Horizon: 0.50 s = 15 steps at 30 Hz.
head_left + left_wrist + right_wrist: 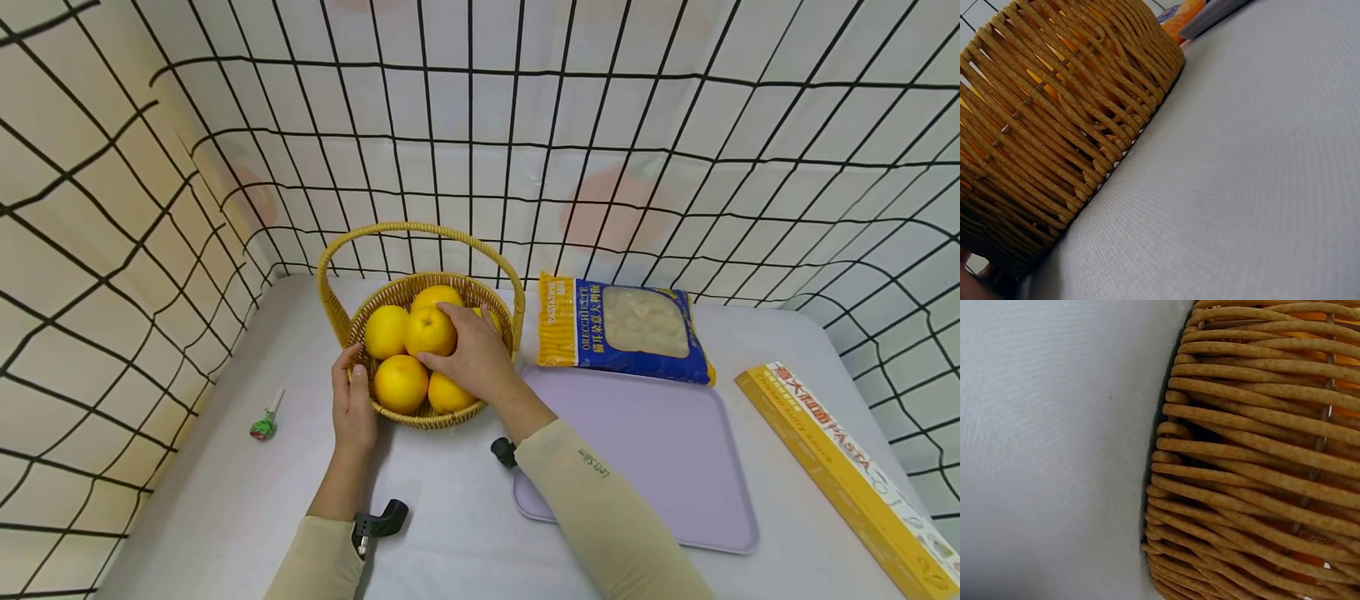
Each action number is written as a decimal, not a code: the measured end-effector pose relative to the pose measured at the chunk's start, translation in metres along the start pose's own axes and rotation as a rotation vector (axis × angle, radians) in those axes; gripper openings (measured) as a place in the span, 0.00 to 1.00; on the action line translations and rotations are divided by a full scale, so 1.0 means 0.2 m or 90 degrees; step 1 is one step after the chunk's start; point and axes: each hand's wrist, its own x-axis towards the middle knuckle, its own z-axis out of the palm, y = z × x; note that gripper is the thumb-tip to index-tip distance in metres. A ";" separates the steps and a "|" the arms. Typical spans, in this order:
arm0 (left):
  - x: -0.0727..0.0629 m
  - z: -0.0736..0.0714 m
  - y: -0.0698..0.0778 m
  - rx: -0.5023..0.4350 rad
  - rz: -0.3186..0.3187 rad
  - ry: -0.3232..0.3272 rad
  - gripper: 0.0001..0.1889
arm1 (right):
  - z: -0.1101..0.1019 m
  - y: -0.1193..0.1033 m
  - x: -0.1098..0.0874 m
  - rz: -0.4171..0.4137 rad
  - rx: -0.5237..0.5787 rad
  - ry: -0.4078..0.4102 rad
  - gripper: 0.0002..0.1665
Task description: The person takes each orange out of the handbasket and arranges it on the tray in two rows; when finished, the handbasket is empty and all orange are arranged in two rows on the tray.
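A wicker basket (431, 421) with a tall arched handle holds several yellow-orange oranges (401, 384). My right hand (480, 354) reaches in from the right and pinches the top orange (430, 331) between thumb and fingers. This orange sits on the others, above the rim. On the basket's left side, my left hand (354, 404) holds the rim, its thumb near the edge. Both wrist views are mostly filled by the woven basket wall (1066, 119), its base on the white cloth; the right hand lies outside its own wrist view.
Right of the basket lies a lilac tray (660, 450), with a blue and yellow pasta bag (637, 327) behind it. A long pasta box (847, 475) lies at the far right, a lollipop (264, 426) at the left. Black wire mesh (470, 150) surrounds the table.
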 end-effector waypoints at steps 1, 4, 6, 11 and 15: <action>0.00 0.00 0.00 0.001 0.000 0.000 0.22 | 0.00 0.00 0.00 -0.001 0.000 0.001 0.49; 0.00 0.00 0.00 -0.001 -0.001 -0.001 0.22 | 0.00 0.00 0.00 0.000 0.008 0.002 0.49; 0.00 0.00 0.00 -0.002 -0.001 -0.001 0.22 | 0.00 0.00 -0.01 0.004 0.016 0.003 0.49; -0.01 0.00 0.01 -0.006 -0.003 -0.003 0.22 | -0.01 -0.01 -0.02 0.019 0.053 0.005 0.49; -0.01 0.00 0.02 -0.003 -0.005 -0.001 0.22 | -0.02 -0.02 -0.03 0.018 0.070 0.013 0.49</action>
